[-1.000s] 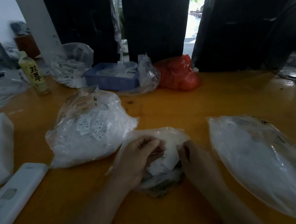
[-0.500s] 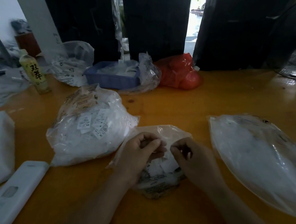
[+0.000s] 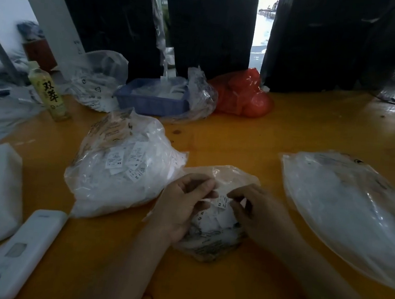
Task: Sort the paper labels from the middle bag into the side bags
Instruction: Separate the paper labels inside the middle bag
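Over the middle bag (image 3: 210, 235) on the orange table (image 3: 290, 124), both hands pinch one small paper label (image 3: 223, 200): left hand (image 3: 181, 205) fingers curled narrow, right hand (image 3: 253, 212) fingertips closed on it. Left bag (image 3: 122, 166) full; right bag (image 3: 345, 211) lies flat.

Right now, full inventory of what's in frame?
middle bag: 1, clear, between the hands, holds labels
paper label: 1, white, marked XS, pinched over middle bag
left bag: 1, clear, full of labels
right bag: 1, clear, lying flat
far bag: 1, clear, back left
blue tray: 1, behind left bag
red bag: 1, back centre
bottle: 1, yellow-green, left
white device: 1, near left
table: 1, orange
left hand: 1, on middle bag
right hand: 1, fingers on label
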### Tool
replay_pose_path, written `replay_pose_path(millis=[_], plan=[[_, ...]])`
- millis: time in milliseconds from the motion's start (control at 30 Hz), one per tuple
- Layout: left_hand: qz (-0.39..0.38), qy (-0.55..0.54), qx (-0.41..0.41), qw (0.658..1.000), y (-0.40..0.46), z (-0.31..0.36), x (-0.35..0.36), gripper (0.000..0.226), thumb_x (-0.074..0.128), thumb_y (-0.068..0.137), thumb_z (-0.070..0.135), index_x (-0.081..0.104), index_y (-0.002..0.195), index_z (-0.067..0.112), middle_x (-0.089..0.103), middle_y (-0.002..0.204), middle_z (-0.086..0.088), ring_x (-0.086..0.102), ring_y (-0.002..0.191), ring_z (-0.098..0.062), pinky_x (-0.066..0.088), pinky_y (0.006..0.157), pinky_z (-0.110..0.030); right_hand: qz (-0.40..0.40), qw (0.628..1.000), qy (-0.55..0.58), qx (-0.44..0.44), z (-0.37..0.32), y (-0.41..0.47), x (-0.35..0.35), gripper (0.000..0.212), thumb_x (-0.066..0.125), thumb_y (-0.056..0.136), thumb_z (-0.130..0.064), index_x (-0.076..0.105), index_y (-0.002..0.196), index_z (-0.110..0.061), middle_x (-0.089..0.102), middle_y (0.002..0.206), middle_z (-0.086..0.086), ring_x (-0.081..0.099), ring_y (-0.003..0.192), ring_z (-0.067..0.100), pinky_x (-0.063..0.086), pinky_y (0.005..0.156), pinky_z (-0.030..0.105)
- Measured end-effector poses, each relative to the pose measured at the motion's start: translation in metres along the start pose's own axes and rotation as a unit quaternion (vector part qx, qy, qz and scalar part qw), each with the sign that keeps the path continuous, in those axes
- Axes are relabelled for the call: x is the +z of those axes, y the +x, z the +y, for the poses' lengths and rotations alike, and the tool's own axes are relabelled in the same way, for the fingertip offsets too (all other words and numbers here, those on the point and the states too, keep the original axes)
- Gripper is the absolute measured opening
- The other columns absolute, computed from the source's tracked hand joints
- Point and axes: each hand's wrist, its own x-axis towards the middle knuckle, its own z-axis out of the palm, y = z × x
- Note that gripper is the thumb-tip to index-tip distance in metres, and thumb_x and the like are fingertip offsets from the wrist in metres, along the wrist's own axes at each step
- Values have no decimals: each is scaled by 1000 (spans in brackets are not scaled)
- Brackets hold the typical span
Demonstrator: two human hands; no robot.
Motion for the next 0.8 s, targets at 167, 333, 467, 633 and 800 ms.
replay_pose_path(millis=[167, 333, 467, 633, 800], plan=[[-21, -112, -10, 993, 2, 1, -1, 27, 75, 79, 5, 72, 104, -3, 77, 97, -21, 79, 88, -26, 63, 71, -21, -95, 994, -58, -11, 2, -1, -3, 27, 65, 95, -36, 63, 122, -35, 43, 125, -12, 41, 115, 5, 42, 98, 24], [-25, -102, -4, 994, 1, 1, 0, 34, 80, 76, 7, 73, 109, 1, 76, 105, -27, 78, 96, -33, 63, 75, -23, -100, 992, -70, 21, 0, 1, -2, 35, 64, 96, -39, 55, 129, -35, 43, 128, -16, 40, 119, 6, 41, 101, 25], [-29, -76, 11, 997, -1, -1, 2, 31, 86, 70, 13, 81, 100, 5, 77, 101, -25, 78, 97, -33, 62, 78, -23, -111, 991, -64, 47, 2, 4, 1, 36, 62, 97, -37, 51, 131, -35, 46, 110, -18, 43, 104, 4, 39, 89, 23], [-14, -10, 4, 1000, -4, 2, 2, 27, 81, 75, 19, 75, 101, 12, 80, 106, -16, 79, 94, -22, 57, 59, -21, -36, 998, 4, 52, 5, 2, -7, 10, 63, 97, -33, 66, 107, -33, 56, 96, -20, 55, 88, 0, 39, 69, 12], [-6, -8, 9, 1000, -3, 3, 1, 27, 81, 72, 15, 67, 95, 13, 81, 105, -14, 77, 85, -13, 55, 59, -18, 33, 999, 26, 27, 3, 0, -9, 11, 67, 92, -40, 72, 94, -30, 55, 92, -18, 52, 75, -1, 37, 62, 13]])
